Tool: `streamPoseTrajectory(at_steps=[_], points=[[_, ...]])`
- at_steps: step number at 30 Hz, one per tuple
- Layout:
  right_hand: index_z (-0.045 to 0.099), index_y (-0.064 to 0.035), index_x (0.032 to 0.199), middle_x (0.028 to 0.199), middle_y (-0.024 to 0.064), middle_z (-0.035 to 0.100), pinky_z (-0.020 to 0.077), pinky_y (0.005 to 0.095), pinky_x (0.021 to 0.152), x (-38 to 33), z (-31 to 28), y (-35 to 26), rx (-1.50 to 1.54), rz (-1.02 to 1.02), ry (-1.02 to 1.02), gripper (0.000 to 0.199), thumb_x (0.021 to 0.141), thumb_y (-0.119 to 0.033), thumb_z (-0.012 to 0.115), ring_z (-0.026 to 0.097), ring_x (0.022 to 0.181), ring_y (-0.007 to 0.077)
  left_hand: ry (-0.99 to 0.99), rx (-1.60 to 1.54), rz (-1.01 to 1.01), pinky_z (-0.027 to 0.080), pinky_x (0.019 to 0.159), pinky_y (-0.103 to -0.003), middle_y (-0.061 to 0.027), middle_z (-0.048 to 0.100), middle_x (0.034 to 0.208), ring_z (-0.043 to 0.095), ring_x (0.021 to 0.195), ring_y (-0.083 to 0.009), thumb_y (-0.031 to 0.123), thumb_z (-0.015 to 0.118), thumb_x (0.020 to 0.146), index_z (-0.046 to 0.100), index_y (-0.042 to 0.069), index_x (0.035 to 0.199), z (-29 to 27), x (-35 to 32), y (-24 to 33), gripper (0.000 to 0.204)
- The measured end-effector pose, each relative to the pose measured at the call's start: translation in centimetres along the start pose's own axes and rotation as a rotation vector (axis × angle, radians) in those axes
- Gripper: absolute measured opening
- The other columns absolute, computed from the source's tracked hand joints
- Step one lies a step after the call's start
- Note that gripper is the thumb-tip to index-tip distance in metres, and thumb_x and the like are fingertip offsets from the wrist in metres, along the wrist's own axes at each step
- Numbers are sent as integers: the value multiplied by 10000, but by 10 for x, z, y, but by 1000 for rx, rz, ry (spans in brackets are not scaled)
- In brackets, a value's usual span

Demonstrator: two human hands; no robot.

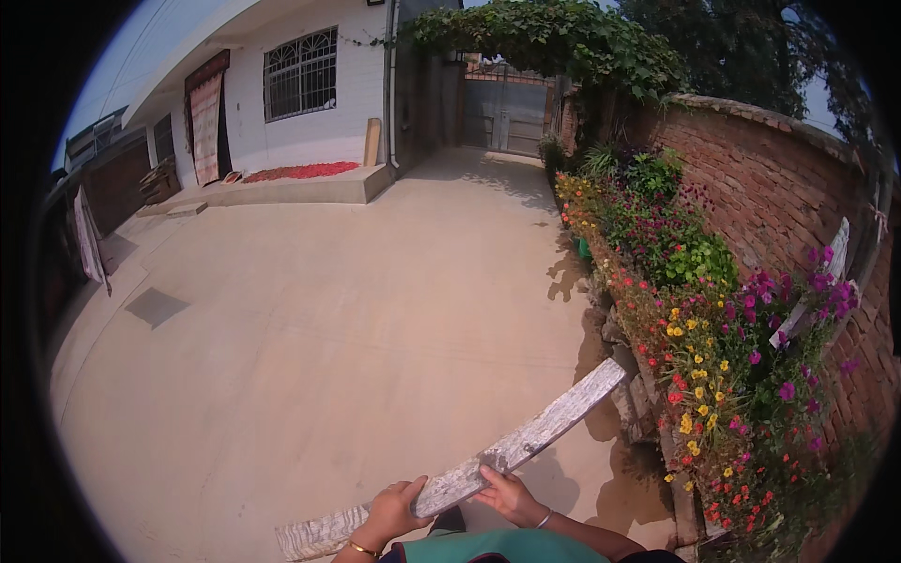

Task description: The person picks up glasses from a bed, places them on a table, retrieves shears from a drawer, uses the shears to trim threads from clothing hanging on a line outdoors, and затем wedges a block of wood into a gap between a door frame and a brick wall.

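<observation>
A long, weathered wooden plank (pixel 566 406), whitish grey with rough grain, is held up in front of me at a slant. Its far end rises to the right near the flower bed, while the near end reaches the lower left. My left hand (pixel 392 513) is closed around the plank left of its middle, thumb along the top edge. Farther right, my right hand (pixel 511 499) grips the lower edge with the thumb on the face, next to a dark spot. A bracelet shows on each wrist. The fingers behind the plank are hidden.
On the right runs a flower bed (pixel 699 375) with a stone edge and wet ground beside it, backed by a brick wall (pixel 770 178). A white house with a raised step (pixel 310 190) bearing red produce stands back left. A metal gate (pixel 502 113) closes the far end.
</observation>
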State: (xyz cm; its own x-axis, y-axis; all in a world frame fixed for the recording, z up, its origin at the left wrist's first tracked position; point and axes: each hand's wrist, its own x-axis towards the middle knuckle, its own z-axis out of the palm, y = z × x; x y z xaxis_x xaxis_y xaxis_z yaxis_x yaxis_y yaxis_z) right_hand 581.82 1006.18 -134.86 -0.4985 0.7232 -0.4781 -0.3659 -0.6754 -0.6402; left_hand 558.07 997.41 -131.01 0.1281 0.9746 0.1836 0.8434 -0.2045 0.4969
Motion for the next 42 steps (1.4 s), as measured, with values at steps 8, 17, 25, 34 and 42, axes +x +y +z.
streamPoseTrajectory(at_steps=[8,17,25,34,42], points=[[430,-94,1266,1258,95,502,363,444,1034,240,-60,-202,-400,-197,24,356,968,-281,489,496,1176,243,-201,-62,243,498,776,-407,-155,622,989,610,889,-339,330,779,629,502,113,1280,7,360,-99,740],[400,-76,1307,1227,107,518,435,396,983,518,-99,-431,248,-133,170,409,967,-280,498,535,1125,260,-228,-36,414,496,780,-396,-155,619,992,605,891,-340,259,752,641,510,94,1270,59,752,-209,693],[392,-103,1300,1286,69,482,391,417,1021,795,-68,-675,15,5,-21,413,958,-300,514,484,1193,220,-58,-108,161,491,798,-399,-154,632,993,615,906,-326,287,803,596,528,94,1254,37,1019,-313,738],[365,-80,1322,1331,72,434,399,404,1015,1126,-69,-892,-35,12,75,420,970,-274,488,477,1198,225,-96,-112,121,507,789,-412,-165,635,999,619,919,-344,320,804,601,525,112,1257,18,1385,-441,743],[512,44,1121,934,93,614,520,319,767,1319,-51,-1105,-184,-246,178,321,976,-238,458,604,836,172,-142,-53,334,486,824,-403,-160,627,1015,610,922,-330,295,786,626,522,102,1256,57,1727,-562,710]])
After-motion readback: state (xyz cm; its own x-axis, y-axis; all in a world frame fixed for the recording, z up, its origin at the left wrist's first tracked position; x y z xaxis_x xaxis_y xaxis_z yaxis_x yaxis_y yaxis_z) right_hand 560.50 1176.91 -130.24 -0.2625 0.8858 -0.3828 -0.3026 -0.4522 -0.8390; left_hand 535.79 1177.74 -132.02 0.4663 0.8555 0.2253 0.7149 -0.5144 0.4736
